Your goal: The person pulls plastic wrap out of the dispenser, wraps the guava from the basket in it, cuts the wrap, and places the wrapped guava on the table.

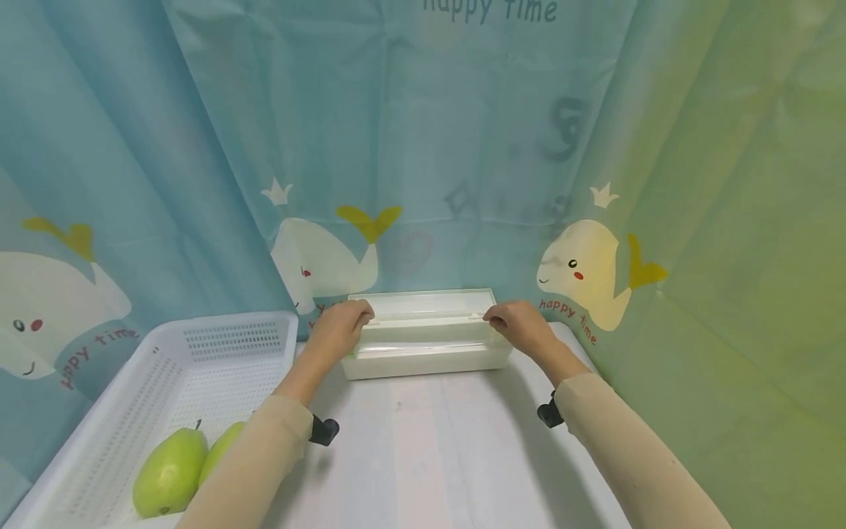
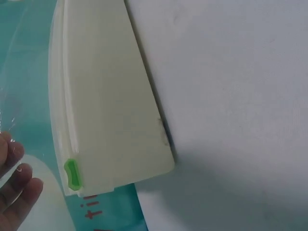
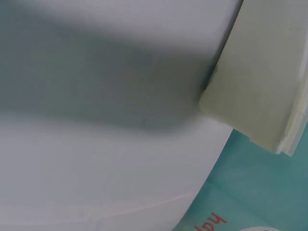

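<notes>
A long white cling film dispenser (image 1: 429,361) with its lid (image 1: 423,302) raised lies at the far side of the table. In the left wrist view, a green slider (image 2: 72,174) shows at one end of it. My left hand (image 1: 340,328) pinches clear cling film (image 2: 8,115) above the dispenser's left end; thumb and fingertips meet on it. Above the right end, my right hand (image 1: 521,325) is curled, pinching the film's other side. The right wrist view shows only the dispenser's end (image 3: 255,86), not the fingers.
A white perforated basket (image 1: 231,342) stands on the left, holding a green pear (image 1: 170,470) and another (image 1: 221,448) partly behind my left sleeve. Behind the table (image 1: 423,448) hangs a blue curtain (image 1: 449,147) with whale prints; a green one (image 1: 747,294) hangs on the right.
</notes>
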`<action>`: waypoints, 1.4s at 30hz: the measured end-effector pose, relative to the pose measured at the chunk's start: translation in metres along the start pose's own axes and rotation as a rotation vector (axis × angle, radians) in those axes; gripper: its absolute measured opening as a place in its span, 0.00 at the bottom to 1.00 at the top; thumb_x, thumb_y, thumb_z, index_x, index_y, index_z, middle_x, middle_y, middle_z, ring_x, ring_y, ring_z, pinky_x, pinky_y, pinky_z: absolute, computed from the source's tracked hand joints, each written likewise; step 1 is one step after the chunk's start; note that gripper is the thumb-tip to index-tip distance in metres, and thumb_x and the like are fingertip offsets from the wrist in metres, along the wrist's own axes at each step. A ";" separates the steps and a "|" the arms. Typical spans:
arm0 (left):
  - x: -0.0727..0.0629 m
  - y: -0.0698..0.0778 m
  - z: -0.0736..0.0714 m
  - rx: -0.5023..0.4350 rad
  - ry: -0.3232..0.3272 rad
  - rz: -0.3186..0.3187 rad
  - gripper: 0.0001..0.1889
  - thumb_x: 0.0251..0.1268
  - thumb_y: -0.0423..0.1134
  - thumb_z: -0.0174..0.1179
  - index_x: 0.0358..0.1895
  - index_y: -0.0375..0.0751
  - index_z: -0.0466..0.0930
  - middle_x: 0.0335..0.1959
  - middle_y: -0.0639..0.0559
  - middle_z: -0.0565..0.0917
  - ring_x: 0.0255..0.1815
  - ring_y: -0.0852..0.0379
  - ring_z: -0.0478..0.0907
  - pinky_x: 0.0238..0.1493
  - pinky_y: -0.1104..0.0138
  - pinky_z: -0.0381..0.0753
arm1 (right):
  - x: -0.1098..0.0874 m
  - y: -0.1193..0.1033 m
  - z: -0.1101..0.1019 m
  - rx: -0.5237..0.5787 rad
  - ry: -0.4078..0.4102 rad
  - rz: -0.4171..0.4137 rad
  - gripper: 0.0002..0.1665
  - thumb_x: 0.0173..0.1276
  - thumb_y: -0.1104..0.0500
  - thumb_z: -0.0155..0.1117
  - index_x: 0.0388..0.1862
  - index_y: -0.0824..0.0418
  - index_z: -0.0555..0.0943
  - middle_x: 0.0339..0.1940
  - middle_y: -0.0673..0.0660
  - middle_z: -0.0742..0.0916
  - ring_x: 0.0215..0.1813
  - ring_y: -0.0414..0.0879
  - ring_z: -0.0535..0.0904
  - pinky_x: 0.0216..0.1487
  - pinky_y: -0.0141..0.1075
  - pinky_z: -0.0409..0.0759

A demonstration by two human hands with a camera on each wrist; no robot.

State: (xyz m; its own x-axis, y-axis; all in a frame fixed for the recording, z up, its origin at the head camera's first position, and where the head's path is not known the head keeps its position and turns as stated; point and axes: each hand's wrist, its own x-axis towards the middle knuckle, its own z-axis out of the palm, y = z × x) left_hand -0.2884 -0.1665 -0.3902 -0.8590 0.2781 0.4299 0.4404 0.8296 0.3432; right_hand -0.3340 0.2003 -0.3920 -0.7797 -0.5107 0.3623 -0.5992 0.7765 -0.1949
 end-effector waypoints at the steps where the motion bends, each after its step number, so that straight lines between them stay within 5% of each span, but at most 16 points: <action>1: 0.000 0.000 0.000 0.001 -0.002 0.000 0.05 0.73 0.34 0.58 0.45 0.40 0.83 0.40 0.47 0.87 0.43 0.46 0.84 0.46 0.54 0.82 | 0.000 0.000 0.000 -0.007 0.006 -0.001 0.09 0.65 0.68 0.68 0.41 0.59 0.89 0.39 0.54 0.91 0.42 0.51 0.87 0.44 0.45 0.84; 7: 0.000 0.001 -0.006 -0.006 0.022 -0.009 0.06 0.72 0.34 0.58 0.46 0.41 0.83 0.42 0.47 0.87 0.43 0.45 0.84 0.46 0.52 0.82 | 0.002 -0.002 -0.002 0.045 0.063 0.015 0.05 0.69 0.65 0.66 0.41 0.61 0.86 0.39 0.54 0.90 0.41 0.52 0.87 0.43 0.46 0.83; 14: 0.002 -0.003 -0.012 -0.055 0.068 0.008 0.07 0.70 0.33 0.61 0.46 0.40 0.85 0.44 0.46 0.88 0.46 0.45 0.85 0.50 0.53 0.83 | 0.005 -0.004 -0.003 0.421 0.058 0.162 0.06 0.76 0.60 0.58 0.44 0.62 0.79 0.45 0.60 0.89 0.49 0.54 0.87 0.52 0.49 0.83; 19: 0.004 -0.003 -0.018 -0.088 0.076 0.001 0.08 0.70 0.34 0.60 0.47 0.40 0.86 0.46 0.45 0.88 0.50 0.44 0.84 0.54 0.53 0.82 | 0.008 -0.004 -0.006 0.576 0.089 0.207 0.07 0.77 0.59 0.57 0.45 0.63 0.78 0.41 0.62 0.89 0.45 0.54 0.87 0.46 0.39 0.83; 24: 0.005 -0.001 -0.023 -0.084 0.089 -0.018 0.07 0.71 0.34 0.60 0.47 0.40 0.85 0.47 0.45 0.88 0.51 0.44 0.84 0.55 0.53 0.81 | 0.011 -0.007 -0.010 0.581 0.130 0.202 0.07 0.77 0.60 0.58 0.45 0.64 0.79 0.41 0.64 0.88 0.42 0.56 0.86 0.41 0.32 0.82; 42: 0.008 0.004 -0.034 -0.101 0.141 -0.038 0.07 0.69 0.33 0.62 0.46 0.41 0.86 0.46 0.45 0.88 0.50 0.44 0.84 0.53 0.51 0.81 | 0.016 -0.015 -0.024 0.449 0.201 0.172 0.09 0.74 0.64 0.60 0.48 0.64 0.85 0.38 0.60 0.90 0.39 0.51 0.88 0.41 0.36 0.86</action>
State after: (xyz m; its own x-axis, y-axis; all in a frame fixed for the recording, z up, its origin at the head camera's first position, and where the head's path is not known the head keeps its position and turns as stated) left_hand -0.2841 -0.1775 -0.3567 -0.8335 0.1709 0.5254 0.4383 0.7835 0.4405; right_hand -0.3333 0.1895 -0.3611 -0.8497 -0.2747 0.4500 -0.5190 0.5859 -0.6224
